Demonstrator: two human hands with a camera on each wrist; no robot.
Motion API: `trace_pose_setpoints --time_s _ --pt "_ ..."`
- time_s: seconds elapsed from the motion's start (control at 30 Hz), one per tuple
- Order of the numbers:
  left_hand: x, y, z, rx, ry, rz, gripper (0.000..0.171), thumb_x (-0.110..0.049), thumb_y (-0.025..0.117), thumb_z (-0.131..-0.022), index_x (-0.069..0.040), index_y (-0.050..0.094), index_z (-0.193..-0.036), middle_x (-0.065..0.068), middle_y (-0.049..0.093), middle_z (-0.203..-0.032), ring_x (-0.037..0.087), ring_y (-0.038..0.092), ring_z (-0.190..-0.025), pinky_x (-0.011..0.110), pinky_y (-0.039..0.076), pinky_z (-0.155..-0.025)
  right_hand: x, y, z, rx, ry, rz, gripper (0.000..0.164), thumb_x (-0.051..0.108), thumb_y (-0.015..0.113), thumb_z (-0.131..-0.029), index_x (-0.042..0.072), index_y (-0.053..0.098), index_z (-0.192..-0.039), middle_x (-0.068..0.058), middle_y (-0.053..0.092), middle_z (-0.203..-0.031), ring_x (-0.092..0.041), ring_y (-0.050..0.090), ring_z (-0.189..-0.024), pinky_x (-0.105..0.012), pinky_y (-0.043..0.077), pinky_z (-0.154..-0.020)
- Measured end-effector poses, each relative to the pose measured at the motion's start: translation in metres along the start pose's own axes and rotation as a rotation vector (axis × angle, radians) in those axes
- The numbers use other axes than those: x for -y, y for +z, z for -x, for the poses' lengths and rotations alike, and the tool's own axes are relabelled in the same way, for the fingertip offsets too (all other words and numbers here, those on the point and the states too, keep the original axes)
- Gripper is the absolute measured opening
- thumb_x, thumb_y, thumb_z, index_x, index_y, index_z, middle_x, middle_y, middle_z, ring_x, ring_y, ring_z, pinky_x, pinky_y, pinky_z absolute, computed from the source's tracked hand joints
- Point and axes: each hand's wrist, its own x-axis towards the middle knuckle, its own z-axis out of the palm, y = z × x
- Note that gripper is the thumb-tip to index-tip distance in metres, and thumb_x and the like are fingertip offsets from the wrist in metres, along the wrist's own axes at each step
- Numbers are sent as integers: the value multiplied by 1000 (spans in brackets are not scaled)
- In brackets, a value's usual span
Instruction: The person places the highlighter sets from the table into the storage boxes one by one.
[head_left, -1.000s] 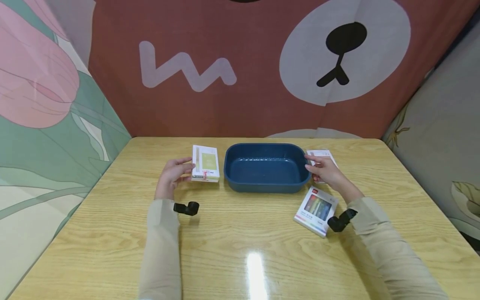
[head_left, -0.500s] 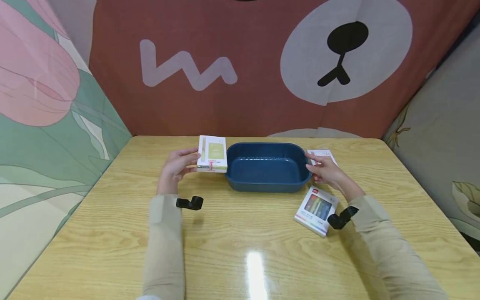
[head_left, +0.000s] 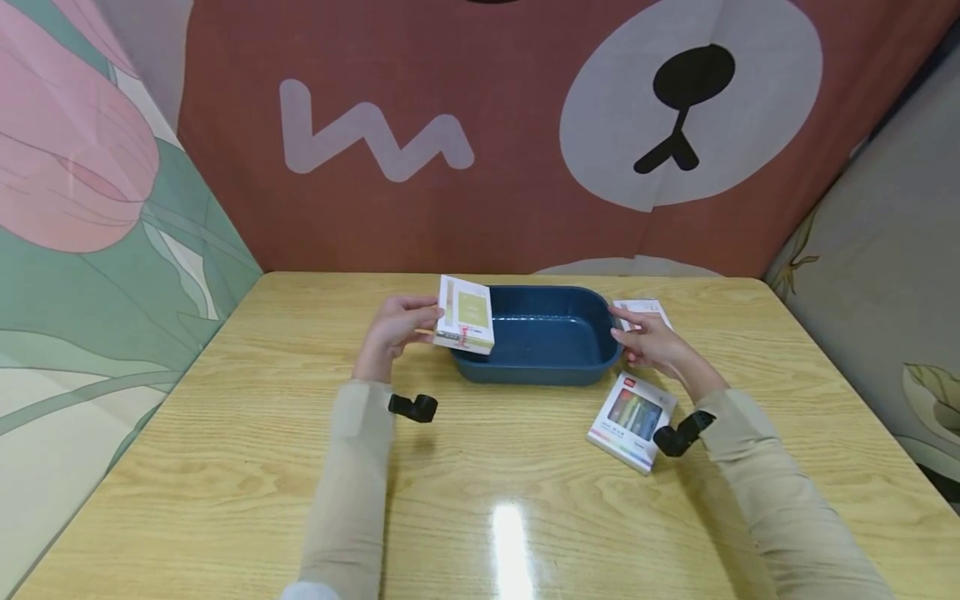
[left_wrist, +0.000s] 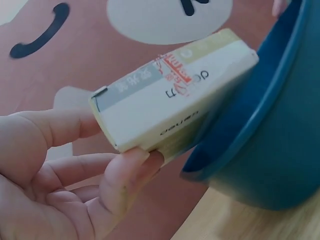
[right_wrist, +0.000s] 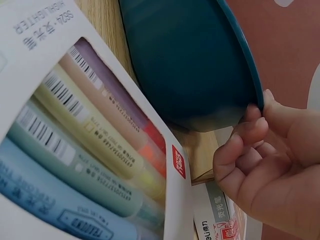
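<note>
Reddish-brown backdrop (head_left: 510,217) with part of a bear's face on it is hanging behind the table (head_left: 225,467). On the table's wood-grain top, toward the far edge, a blue tub (head_left: 540,375) is standing upright.

Right hand (head_left: 652,343) is gripping the tub's right end, its fingers curling and pinching the rim. Left hand (head_left: 396,329) is holding the yellow box (head_left: 465,317) by its left side, thumb and fingers closing on it. That box is hanging tilted over the tub's left end, clear of the table; whether it is touching the rim, cannot tell.

Window box (head_left: 632,422) is lying on the table, turned askew, near the tub's front right corner; coloured highlighters (right_wrist: 85,135) are showing through its opening. A white box (head_left: 645,310) is lying right of the tub, the right hand partly covering it. Small black cameras, left (head_left: 412,408) and right (head_left: 684,433), are jutting from the beige cuffs.
</note>
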Motion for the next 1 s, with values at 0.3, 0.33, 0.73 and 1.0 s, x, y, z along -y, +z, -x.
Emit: trace_pose_setpoints --time_s 0.3,0.33,0.73,1.0 --pt "-1 21 -6 -53 9 -160 36 -1 60 -81 12 53 -114 18 57 -90 12 55 -62 22 48 -49 1 1 2 7 -11 7 55 15 44 -95 15 18 -143 -1 43 -66 -9 41 -51 -22 40 -49" --pt "-1 23 -7 -57 9 -180 36 -1 60 -81 12 54 -113 20 58 -91 12 55 -62 22 49 -49 1 1 2 6 -11 2 55 14 44 -95 14 18 -143 -1 42 -65 -9 41 -51 -22 40 -49" --pt "-5 40 -10 -81 11 -458 25 -4 64 -79 9 62 -100 21 60 -93 14 55 -53 28 50 -53 1 2 4 11 -31 -55 56 12 45 -94 11 18 -143 -1 45 -83 -9 40 -50 -22 39 -48" --pt "2 50 -14 -76 19 -556 16 -4 65 -79 8 64 -89 17 60 -79 15 58 -48 26 50 -53 0 2 4 18 -28 -52 55 13 44 -95 12 17 -143 -12 35 -127 -9 40 -51 -22 39 -50"
